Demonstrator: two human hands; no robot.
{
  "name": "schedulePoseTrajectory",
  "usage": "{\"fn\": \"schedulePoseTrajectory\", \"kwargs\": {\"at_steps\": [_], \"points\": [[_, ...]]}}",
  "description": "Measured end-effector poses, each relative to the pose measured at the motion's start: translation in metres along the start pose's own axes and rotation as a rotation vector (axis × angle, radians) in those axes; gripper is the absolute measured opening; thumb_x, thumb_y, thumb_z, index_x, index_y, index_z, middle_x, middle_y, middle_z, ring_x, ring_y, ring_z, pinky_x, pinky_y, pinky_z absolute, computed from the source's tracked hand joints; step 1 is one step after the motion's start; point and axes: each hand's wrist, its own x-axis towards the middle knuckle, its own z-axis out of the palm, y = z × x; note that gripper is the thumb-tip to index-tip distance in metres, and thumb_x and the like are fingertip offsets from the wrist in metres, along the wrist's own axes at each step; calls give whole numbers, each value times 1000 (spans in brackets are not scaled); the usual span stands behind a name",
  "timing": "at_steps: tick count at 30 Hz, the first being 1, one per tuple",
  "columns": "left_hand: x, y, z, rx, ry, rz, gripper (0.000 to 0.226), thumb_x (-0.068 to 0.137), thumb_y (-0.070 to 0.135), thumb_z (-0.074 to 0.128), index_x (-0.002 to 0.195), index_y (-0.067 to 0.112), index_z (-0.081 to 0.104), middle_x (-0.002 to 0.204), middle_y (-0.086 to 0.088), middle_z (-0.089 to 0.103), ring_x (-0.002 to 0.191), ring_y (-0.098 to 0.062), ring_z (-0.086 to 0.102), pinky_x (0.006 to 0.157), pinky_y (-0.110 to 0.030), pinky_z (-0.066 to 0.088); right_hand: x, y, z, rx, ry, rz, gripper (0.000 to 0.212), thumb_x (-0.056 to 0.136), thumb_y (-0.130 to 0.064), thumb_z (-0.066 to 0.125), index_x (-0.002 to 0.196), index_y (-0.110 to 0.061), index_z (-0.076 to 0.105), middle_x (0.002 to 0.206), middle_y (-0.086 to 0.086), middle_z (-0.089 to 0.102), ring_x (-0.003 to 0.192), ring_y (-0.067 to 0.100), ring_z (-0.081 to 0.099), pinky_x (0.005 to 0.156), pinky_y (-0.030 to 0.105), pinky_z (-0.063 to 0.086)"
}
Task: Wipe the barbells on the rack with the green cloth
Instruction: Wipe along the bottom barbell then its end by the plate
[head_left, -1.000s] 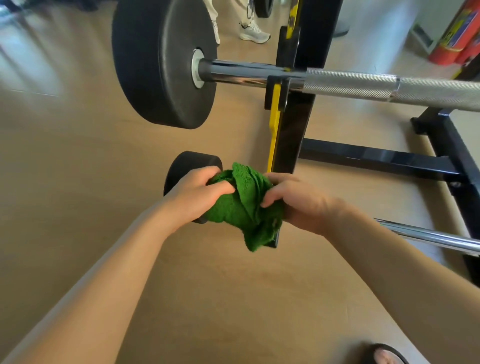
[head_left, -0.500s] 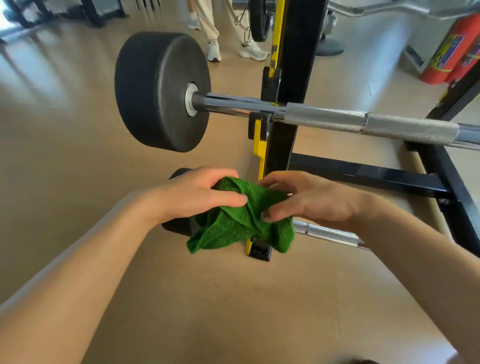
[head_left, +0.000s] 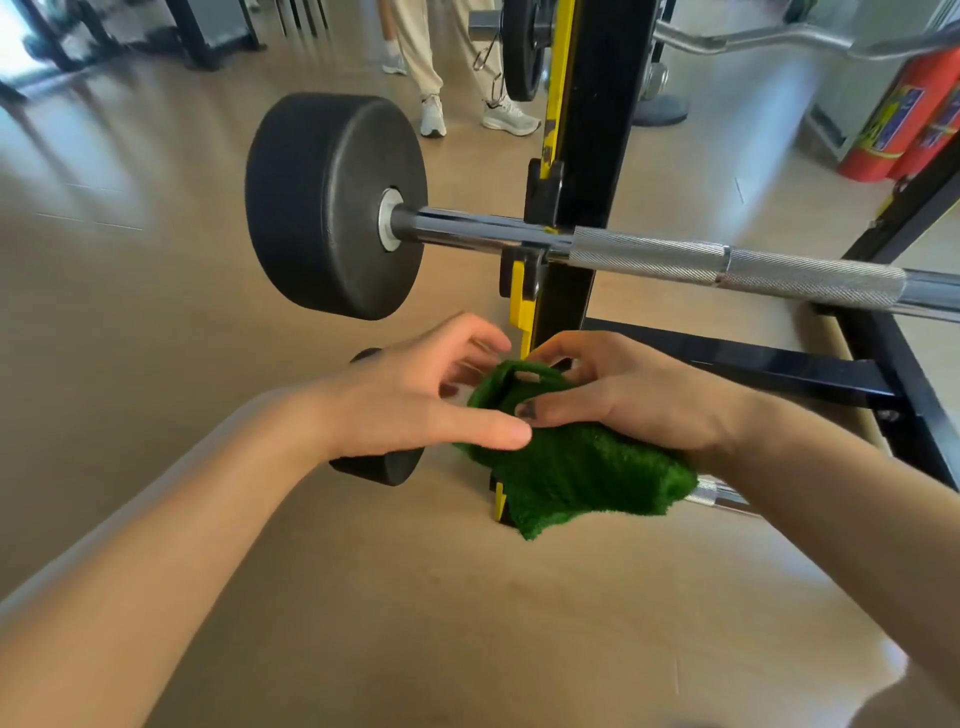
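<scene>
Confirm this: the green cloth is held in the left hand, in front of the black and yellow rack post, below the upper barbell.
Wrong hand. The head view shows the right hand gripping the green cloth; the left hand is open beside it, fingers spread. The rest holds: the cloth is in front of the rack post, below the upper barbell.

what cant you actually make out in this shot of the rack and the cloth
Head view, the only one:
- Lower barbell: mostly hidden by the green cloth and both hands; only a short chrome stretch and part of its black weight show.
- Upper barbell: its right end is cut off by the frame edge.
- Right hand: its palm and the grip under the cloth are hidden.
- Left hand: unclear whether its fingertips touch the cloth.
- Fire extinguishers: labels too blurred to read.
</scene>
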Motion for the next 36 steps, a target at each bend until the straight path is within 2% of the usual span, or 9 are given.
{"fn": "schedulePoseTrajectory", "kwargs": {"at_steps": [4, 10, 14, 20, 23, 25, 28, 31, 36], "points": [[3, -2, 6, 19, 54, 79, 46, 86, 36, 78, 123, 35, 52, 122, 17, 64, 116, -3, 62, 100, -40, 54, -3, -7, -4, 87, -142, -34, 49, 78, -6, 70, 125, -6, 56, 110, 23, 69, 100, 36, 70, 84, 44, 57], [0, 8, -18, 160, 53, 98, 11, 98, 22, 63, 102, 31, 68, 92, 15, 74, 87, 0, 70, 79, -27, 55, -20, -25, -25, -218, -174, -91, 33, 92, 2, 62, 119, -15, 64, 105, 10, 74, 93, 28, 73, 81, 43, 59], [-7, 26, -39, 239, 162, 123, 18, 101, 28, 55, 104, 25, 73, 94, 7, 75, 87, -4, 71, 85, -33, 57, -25, -33, -41, -525, 75, -191, 12, 91, -23, 69, 99, -32, 71, 92, -5, 75, 82, 17, 73, 80, 47, 59], [10, 54, -55, 106, 669, 246, 13, 101, 24, 57, 107, 24, 68, 90, 11, 70, 82, 7, 66, 68, -5, 46, -29, -59, -52, -249, 299, -477, 10, 93, -22, 65, 102, -21, 69, 94, 2, 76, 84, 20, 73, 70, 35, 58], [23, 55, -59, 267, 818, 226, 7, 100, 25, 56, 106, 26, 60, 91, 9, 66, 81, -1, 63, 68, -15, 48, -13, -65, -52, -107, 452, -514, 15, 95, -19, 66, 110, -17, 65, 93, 3, 75, 80, 16, 72, 61, 24, 55], [30, 51, -57, 432, 847, 223, 6, 99, 21, 57, 105, 23, 54, 84, 3, 63, 74, -13, 61, 67, -29, 51, 2, -63, -49, -339, 581, -510, 17, 95, -20, 64, 112, -20, 61, 92, -3, 73, 77, 9, 68, 58, 18, 53], [44, 43, -44, 622, 800, 189, 15, 95, 17, 60, 102, 21, 48, 89, 1, 57, 78, -20, 58, 71, -43, 53, 16, -50, -36, -749, 744, -600, 21, 95, -13, 56, 114, -20, 59, 97, -4, 61, 82, 15, 60, 68, 27, 52], [52, 28, -33, 643, 740, 217, 9, 93, 17, 60, 95, 21, 52, 89, 6, 49, 78, -14, 48, 71, -39, 44, 19, -33, -18, -912, 779, -711, 30, 95, -17, 40, 117, -13, 61, 102, 7, 54, 80, 25, 57, 64, 41, 52], [43, 12, -28, 151, 318, 284, 40, 90, -1, 61, 93, 38, 64, 86, 27, 70, 91, 8, 63, 82, -18, 48, 12, -20, -3, -939, 846, -641, 49, 85, -21, 28, 111, -4, 66, 105, 15, 52, 88, 32, 51, 72, 43, 47]]}}
